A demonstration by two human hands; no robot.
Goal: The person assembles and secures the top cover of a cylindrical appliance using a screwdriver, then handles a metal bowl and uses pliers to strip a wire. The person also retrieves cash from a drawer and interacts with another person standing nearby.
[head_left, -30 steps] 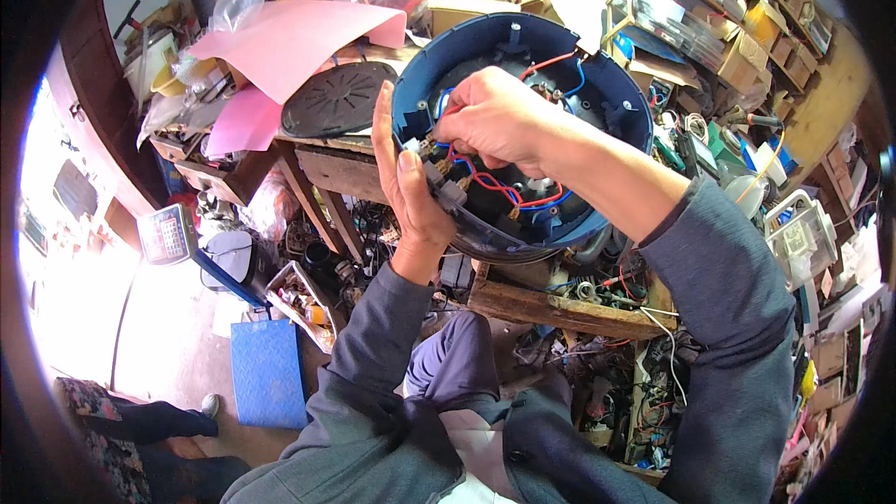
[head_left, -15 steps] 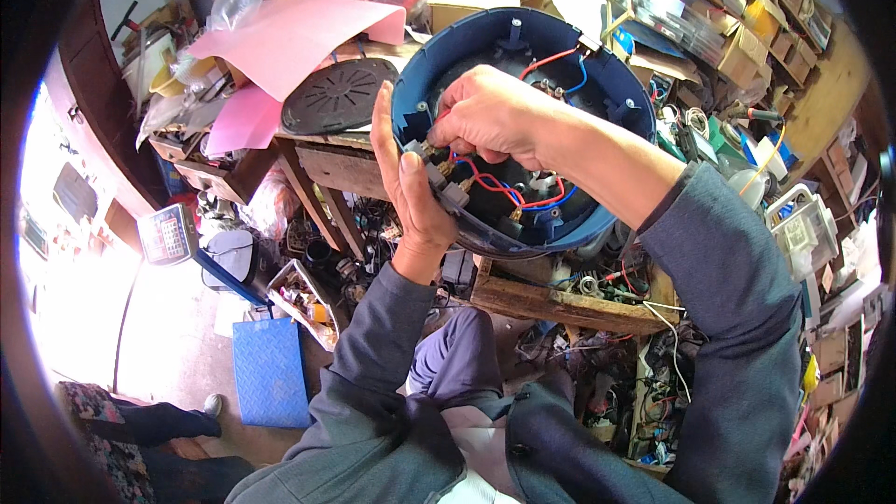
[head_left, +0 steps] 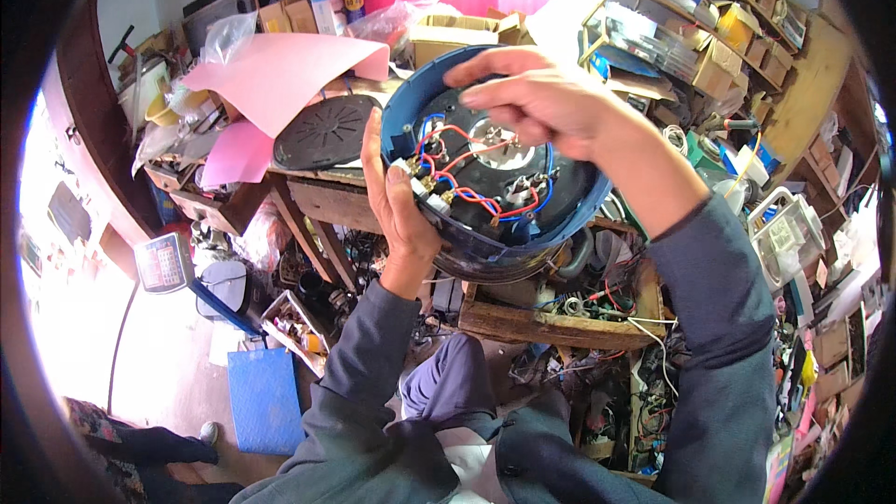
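A round blue plastic appliance housing, tilted with its inside up, rests at the bench. My left hand holds its left rim, fingers along the outside and thumb against small white switches. Red and blue wires run from these across the black base plate to a metal disc with terminals at the middle. Over the far part of the housing hangs my right hand, fingers bent and apart, with nothing visible in them. It hides part of the far rim.
On the bench to the left lie a black oval slotted cover and pink sheets. Loose wires fill a wooden drawer below the housing. A blue platform scale stands on the floor, near another person's leg.
My right hand has lifted away from the wires by the left rim and moved right, its fingers loosening. The housing sits slightly lower in view, its wiring more exposed. My left hand keeps its hold.
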